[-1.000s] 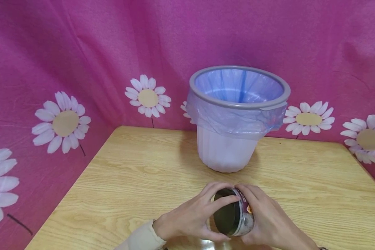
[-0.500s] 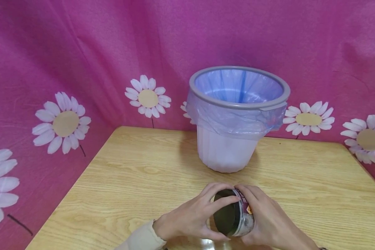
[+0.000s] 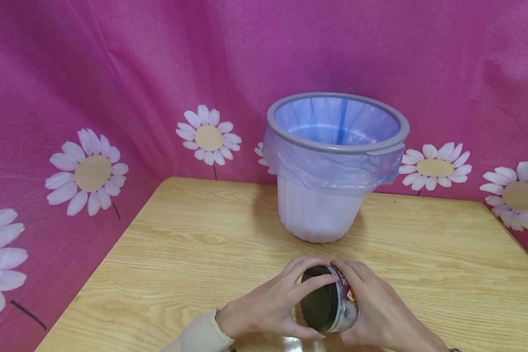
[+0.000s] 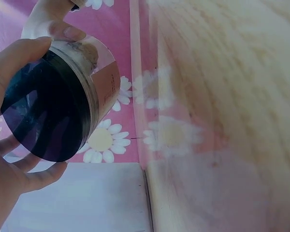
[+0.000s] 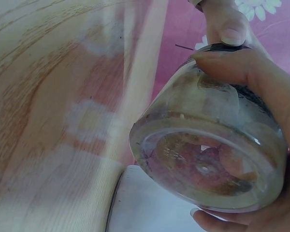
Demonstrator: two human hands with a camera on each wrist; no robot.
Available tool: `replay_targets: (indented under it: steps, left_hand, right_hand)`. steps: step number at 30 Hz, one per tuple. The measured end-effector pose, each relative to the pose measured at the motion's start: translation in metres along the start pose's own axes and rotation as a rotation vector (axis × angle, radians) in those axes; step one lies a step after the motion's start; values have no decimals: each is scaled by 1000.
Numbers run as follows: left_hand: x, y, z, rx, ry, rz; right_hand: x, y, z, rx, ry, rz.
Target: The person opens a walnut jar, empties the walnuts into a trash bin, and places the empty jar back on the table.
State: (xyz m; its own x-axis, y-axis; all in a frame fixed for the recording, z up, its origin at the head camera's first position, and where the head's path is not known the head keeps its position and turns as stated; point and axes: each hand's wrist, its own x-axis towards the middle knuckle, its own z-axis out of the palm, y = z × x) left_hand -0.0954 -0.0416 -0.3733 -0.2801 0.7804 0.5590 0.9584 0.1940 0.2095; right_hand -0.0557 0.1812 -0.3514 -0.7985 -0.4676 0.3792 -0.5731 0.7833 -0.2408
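Between both hands, near the table's front, a clear plastic jar [image 3: 346, 313] with a dark lid [image 3: 320, 304] lies tilted on its side, its lid facing left. My left hand [image 3: 278, 299] grips the rim of the lid, thumb and fingers spread around it. The right hand [image 3: 380, 308] holds the jar's body from the other side. A maroon label shows on the jar's side in the head view. Through the clear base [image 5: 203, 169] in the right wrist view, the inside looks brownish and blurred; I cannot tell what it contains.
A white bin [image 3: 318, 215] lined with a blue plastic bag [image 3: 329, 168] stands behind the hands on the wood-grain table [image 3: 193, 234]. Pink cloth [image 3: 158, 58] with white daisies hangs at the back and left.
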Motion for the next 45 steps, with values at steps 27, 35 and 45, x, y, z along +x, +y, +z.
replay_targets:
  steps: [27,35,45]
  left_hand:
    - [1,0,0,16,-3,1]
    - [0,0,1,28,-1,-2]
    - [0,1,0,23,-5,-2]
  right_hand:
    - [1,-1,1,-2,-10,5]
    - [-2,-3,1,11,-36,50]
    - [-1,-2,1,8,-12,42]
